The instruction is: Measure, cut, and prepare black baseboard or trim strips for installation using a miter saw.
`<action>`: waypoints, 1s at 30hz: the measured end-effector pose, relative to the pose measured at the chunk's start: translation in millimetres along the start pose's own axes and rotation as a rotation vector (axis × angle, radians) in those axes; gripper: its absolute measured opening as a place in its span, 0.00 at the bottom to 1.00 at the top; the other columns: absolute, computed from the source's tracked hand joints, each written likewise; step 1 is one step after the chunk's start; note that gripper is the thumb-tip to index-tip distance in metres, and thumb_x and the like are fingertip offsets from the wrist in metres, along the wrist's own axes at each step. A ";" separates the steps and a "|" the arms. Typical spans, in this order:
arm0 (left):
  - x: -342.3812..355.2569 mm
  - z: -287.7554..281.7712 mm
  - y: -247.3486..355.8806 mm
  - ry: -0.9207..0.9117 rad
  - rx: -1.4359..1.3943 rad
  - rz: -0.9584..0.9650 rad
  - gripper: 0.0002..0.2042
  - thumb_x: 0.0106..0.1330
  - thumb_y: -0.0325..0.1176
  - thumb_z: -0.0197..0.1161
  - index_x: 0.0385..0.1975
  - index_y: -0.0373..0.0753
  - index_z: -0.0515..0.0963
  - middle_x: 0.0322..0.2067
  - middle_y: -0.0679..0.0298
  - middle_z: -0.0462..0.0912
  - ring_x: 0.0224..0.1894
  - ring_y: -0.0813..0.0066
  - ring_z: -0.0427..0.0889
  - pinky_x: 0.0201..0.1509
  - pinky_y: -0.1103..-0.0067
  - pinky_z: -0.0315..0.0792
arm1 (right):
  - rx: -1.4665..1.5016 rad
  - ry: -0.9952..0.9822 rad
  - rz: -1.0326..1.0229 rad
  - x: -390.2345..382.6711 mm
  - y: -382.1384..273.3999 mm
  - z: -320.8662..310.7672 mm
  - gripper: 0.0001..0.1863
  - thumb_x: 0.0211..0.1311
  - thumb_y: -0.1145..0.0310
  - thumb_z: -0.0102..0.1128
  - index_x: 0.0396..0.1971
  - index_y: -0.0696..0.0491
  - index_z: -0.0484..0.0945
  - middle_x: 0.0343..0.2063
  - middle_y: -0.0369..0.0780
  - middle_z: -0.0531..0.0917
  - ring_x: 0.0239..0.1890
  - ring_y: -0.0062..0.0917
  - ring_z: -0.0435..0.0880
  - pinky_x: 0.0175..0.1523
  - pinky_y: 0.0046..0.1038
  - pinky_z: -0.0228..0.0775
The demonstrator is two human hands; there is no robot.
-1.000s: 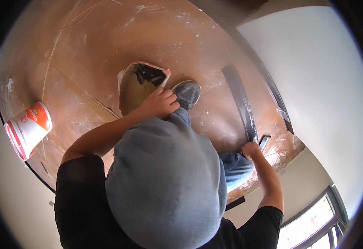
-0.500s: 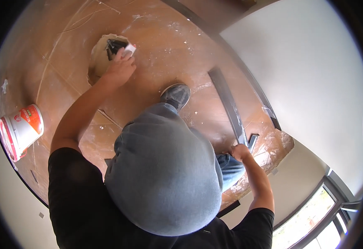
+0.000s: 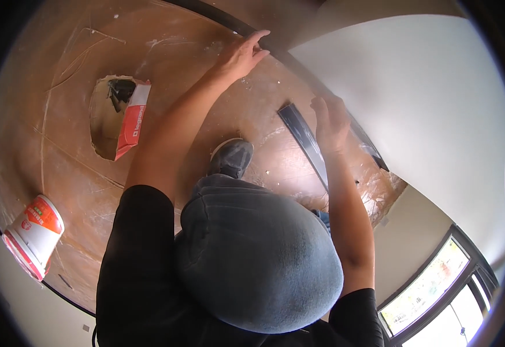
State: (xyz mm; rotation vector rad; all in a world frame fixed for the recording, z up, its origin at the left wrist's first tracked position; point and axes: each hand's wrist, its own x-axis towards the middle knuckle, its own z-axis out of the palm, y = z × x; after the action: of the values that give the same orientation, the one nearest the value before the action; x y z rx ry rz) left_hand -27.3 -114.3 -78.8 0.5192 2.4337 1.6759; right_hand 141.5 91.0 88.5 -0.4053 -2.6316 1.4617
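My left hand (image 3: 244,55) is stretched out over the dark skirting strip (image 3: 215,15) along the foot of the white wall. Its fingers are spread and hold nothing. Farther right along the same wall, my right hand (image 3: 331,124) is raised at the strip, slightly blurred, its fingers extended; whether it presses on the strip I cannot tell. On the floor just left of that hand lies a loose dark flat strip (image 3: 301,139), partly hidden by my right forearm. An open cardboard box (image 3: 131,124) with a red and white side stands left of my left arm, black pieces inside.
A white and red plastic bucket (image 3: 37,234) stands at the far left by another wall. Brown, scuffed sheeting (image 3: 73,168) with creases and white smears covers the floor. My shoe (image 3: 231,158) and bent knee take up the middle. A dark-framed window (image 3: 429,283) is at the lower right.
My left hand has left the box and moved right to the wall strip. My right hand has let go of the loose strip's near end and moved up to the wall. The view has shifted.
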 end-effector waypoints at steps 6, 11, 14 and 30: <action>20.3 16.4 -7.4 0.078 0.142 0.148 0.27 0.68 0.40 0.72 0.66 0.54 0.73 0.31 0.63 0.87 0.28 0.65 0.85 0.36 0.70 0.80 | 0.044 -0.022 -0.143 60.4 19.4 34.5 0.13 0.77 0.63 0.56 0.44 0.59 0.80 0.42 0.43 0.89 0.42 0.23 0.85 0.53 0.26 0.77; 26.2 21.6 -20.5 0.155 0.251 0.278 0.23 0.68 0.44 0.71 0.63 0.56 0.76 0.33 0.61 0.89 0.28 0.60 0.86 0.34 0.68 0.81 | -0.002 0.064 -0.148 81.7 52.5 61.3 0.11 0.70 0.68 0.65 0.45 0.58 0.81 0.43 0.40 0.91 0.41 0.24 0.90 0.47 0.27 0.80; 24.2 8.5 5.2 0.130 0.239 0.247 0.19 0.69 0.38 0.70 0.58 0.44 0.81 0.53 0.53 0.87 0.53 0.54 0.87 0.55 0.68 0.82 | -0.109 0.104 -0.204 84.2 59.4 71.3 0.11 0.69 0.67 0.66 0.45 0.56 0.81 0.41 0.41 0.91 0.42 0.25 0.90 0.47 0.27 0.80; 26.0 7.9 5.5 0.116 0.246 0.244 0.16 0.69 0.36 0.70 0.56 0.45 0.82 0.51 0.54 0.87 0.52 0.54 0.87 0.55 0.67 0.82 | -0.125 0.150 -0.219 93.4 76.6 91.9 0.11 0.64 0.68 0.69 0.44 0.53 0.82 0.33 0.41 0.90 0.34 0.30 0.91 0.43 0.28 0.81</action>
State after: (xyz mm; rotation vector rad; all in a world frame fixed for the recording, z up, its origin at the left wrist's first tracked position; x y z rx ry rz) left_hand -47.9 -96.3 -74.6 0.8022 2.7782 1.5337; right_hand 45.7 80.6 -28.8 -0.2195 -2.5607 1.1595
